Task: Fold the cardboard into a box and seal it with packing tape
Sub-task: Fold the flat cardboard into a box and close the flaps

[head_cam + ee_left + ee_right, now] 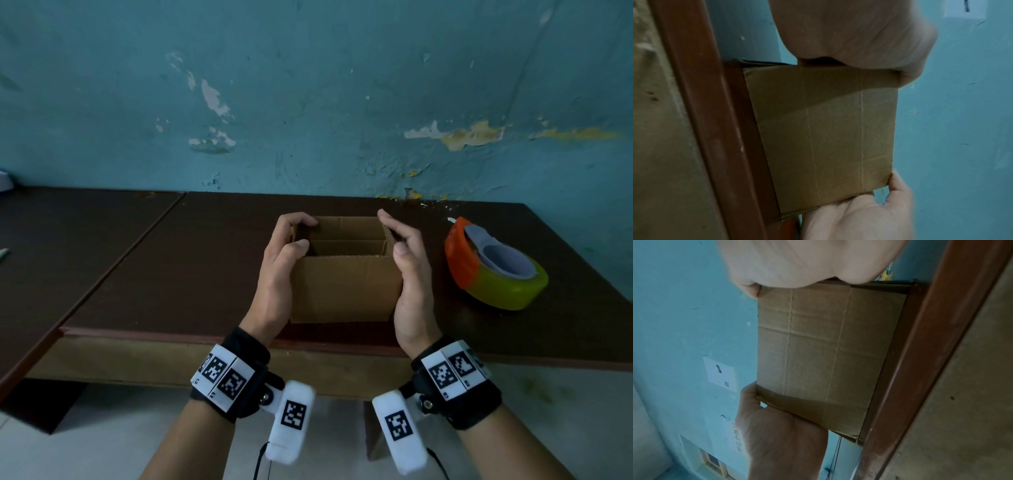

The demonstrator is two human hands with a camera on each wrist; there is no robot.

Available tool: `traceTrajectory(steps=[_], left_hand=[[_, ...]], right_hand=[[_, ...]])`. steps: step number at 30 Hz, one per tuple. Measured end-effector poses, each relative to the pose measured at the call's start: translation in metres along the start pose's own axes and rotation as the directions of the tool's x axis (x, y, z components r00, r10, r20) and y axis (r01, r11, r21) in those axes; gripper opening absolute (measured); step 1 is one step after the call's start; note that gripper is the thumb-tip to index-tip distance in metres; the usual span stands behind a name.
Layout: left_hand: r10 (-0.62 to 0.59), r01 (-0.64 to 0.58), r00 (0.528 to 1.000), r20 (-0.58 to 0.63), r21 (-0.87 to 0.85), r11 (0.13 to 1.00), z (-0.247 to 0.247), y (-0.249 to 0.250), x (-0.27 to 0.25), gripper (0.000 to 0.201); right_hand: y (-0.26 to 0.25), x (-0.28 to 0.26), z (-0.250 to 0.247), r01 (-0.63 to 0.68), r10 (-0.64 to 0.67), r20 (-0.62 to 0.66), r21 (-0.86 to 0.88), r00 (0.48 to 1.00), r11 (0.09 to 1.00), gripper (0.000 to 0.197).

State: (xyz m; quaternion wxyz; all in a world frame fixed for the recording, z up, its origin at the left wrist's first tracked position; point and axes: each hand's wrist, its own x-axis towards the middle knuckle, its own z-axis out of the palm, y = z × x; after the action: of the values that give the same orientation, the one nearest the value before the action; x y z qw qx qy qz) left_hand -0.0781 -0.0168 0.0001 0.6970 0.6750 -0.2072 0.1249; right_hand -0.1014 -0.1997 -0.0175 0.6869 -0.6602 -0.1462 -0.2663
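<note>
A matt brown corrugated cardboard box (346, 284), its cut edges showing fluting and its faces creased, sits on a dark wood-look table (171, 267) with a smooth, faintly sheened top and a scuffed reddish edge strip. At 3 o'clock from the box, a glossy plastic tape dispenser (493, 265), orange and translucent yellow-green. Behind, at 12 o'clock, a teal painted wall (308, 102), rough and flaking.

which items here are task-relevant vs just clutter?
Job:
- cardboard box, top open, held between left hand and right hand
- tape dispenser, right of box

Lying about:
- white object at far left table edge, unidentifiable
</note>
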Motion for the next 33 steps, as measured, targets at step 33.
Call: traceTrajectory(steps=[33], left_hand=[[-0.266,0.245,0.964,0.003,-0.4,0.883,-0.0007,-0.0041,-0.0008,0.046]], right_hand=[[0.0001,-0.001,-0.003,-0.025,0.025,-0.013,-0.02,1.0,0.999,0.059]])
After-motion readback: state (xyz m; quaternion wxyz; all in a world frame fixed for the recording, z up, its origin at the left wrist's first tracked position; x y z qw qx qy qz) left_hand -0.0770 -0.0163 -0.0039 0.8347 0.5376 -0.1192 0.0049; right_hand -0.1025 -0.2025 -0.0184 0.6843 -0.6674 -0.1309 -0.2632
